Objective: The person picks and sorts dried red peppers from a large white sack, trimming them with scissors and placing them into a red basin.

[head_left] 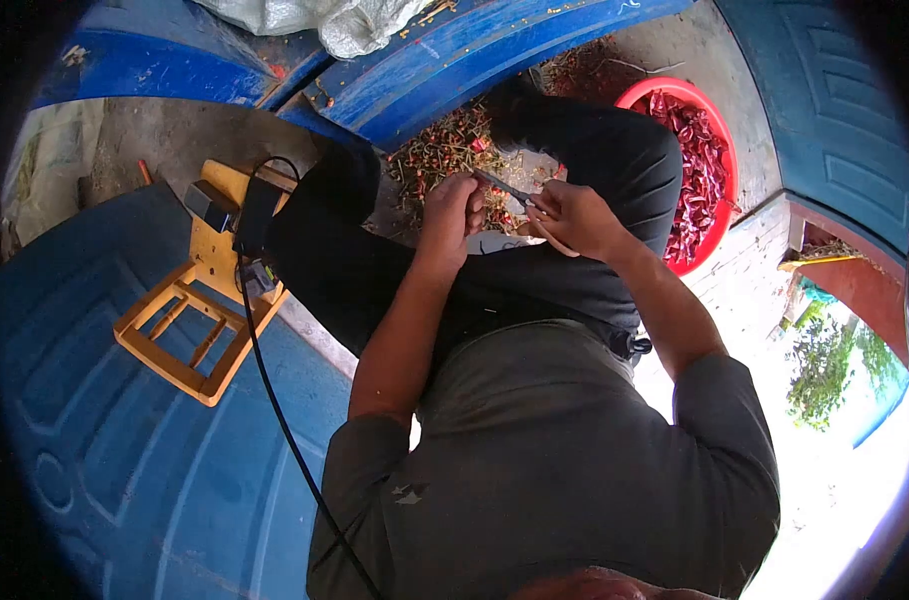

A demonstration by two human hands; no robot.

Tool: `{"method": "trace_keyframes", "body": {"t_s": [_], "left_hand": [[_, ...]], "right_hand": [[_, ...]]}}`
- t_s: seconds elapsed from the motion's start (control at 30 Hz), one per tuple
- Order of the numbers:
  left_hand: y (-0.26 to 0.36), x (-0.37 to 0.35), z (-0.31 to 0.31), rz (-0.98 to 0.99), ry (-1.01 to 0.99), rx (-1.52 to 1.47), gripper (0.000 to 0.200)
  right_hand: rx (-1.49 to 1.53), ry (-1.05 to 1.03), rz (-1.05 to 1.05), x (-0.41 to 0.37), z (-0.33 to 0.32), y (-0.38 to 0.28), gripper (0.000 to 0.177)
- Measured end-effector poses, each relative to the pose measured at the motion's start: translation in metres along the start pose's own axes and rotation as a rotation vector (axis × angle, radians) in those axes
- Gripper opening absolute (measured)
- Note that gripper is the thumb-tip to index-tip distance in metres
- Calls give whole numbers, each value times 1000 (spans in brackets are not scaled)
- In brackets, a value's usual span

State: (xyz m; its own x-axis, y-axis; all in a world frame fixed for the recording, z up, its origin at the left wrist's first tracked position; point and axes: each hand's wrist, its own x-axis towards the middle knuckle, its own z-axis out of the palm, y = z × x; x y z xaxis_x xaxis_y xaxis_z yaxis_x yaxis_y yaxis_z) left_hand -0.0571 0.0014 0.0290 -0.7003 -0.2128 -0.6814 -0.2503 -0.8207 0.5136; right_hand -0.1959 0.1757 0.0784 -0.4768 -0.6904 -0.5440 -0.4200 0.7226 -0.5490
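Note:
My right hand [577, 215] is closed round the handles of a pair of scissors [506, 188], whose blades point up and left toward my left hand. My left hand [454, 208] is curled closed beside the blade tips; what it holds, if anything, is too small to make out. Below both hands, between my knees, lies a heap of cut stems and red bits [439, 150] on the floor. A large red basin [732, 150] of dried red chili pods [690, 175] stands right of my right knee.
A blue metal piece [424, 75] with a white sack [359, 25] spans the top. At the left, a wooden chair [214, 385] bears small dark devices, and a black cable [274, 400] runs toward me. Blue doors [834, 110] stand at the right.

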Motion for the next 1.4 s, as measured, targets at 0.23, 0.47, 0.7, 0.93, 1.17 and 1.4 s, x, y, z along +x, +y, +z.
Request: {"method": "trace_keyframes", "body": {"t_s": [0.23, 0.47, 0.7, 0.93, 1.17, 1.4], "left_hand": [[5, -1, 0, 9, -34, -6, 14], [2, -7, 4, -22, -32, -43, 10], [-4, -6, -12, 17, -23, -102, 16], [0, -6, -12, 27, -10, -151, 11], [1, -6, -8, 35, -10, -82, 14], [-7, -11, -7, -31, -8, 1, 15]], "right_hand": [[262, 484, -44, -8, -22, 1, 26], [246, 843, 41, 57, -169, -16, 36], [178, 814, 70, 190, -288, -8, 32], [165, 961, -240, 174, -255, -67, 32], [167, 54, -474, 63, -23, -65, 40], [123, 136, -566, 43, 3, -48, 22]]}}
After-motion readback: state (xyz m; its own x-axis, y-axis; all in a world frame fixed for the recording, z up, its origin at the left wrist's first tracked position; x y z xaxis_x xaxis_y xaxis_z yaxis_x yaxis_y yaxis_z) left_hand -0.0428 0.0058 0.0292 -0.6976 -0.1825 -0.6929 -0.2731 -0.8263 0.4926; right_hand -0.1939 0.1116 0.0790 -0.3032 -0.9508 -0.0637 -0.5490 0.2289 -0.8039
